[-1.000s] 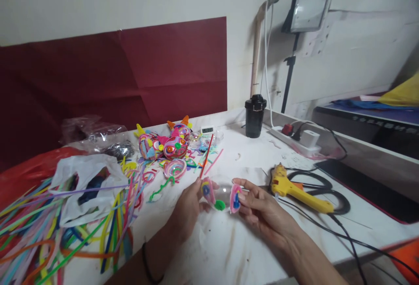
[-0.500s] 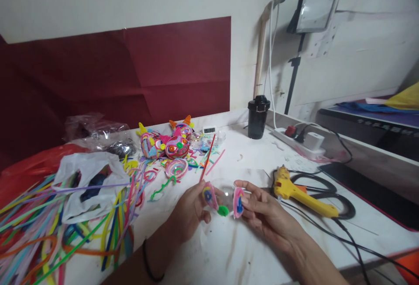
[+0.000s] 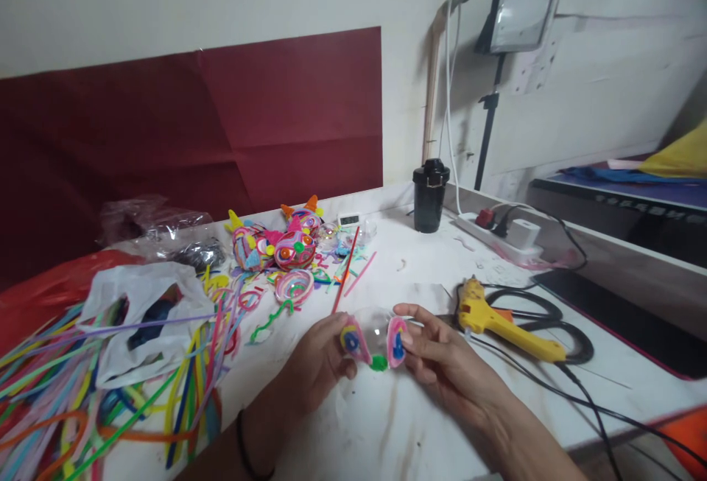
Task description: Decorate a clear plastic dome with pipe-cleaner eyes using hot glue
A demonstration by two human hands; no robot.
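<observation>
Between my two hands is a clear plastic ball (image 3: 373,322) with fuzzy coiled patches on it. A pink patch with yellow and blue coils (image 3: 352,341) sits on its left side, and a pink and blue patch (image 3: 396,345) on its right. A green coil (image 3: 378,363) lies low between them. My left hand (image 3: 323,356) grips the ball's left side with fingers closed. My right hand (image 3: 442,352) pinches the right side, with the thumb on the blue coil. Whether the right patch is fixed to the ball I cannot tell.
Pipe cleaners (image 3: 49,392) and a white plastic bag (image 3: 143,319) cover the left. Finished fuzzy animal heads (image 3: 295,249) stand behind. At right are a yellow glue gun (image 3: 508,326), black scissors (image 3: 568,341), a power strip (image 3: 497,241) and a black cup (image 3: 430,195).
The ball has turned a little in my hands, so the patches face me more. Both hands keep their hold. The whole view has shifted slightly.
</observation>
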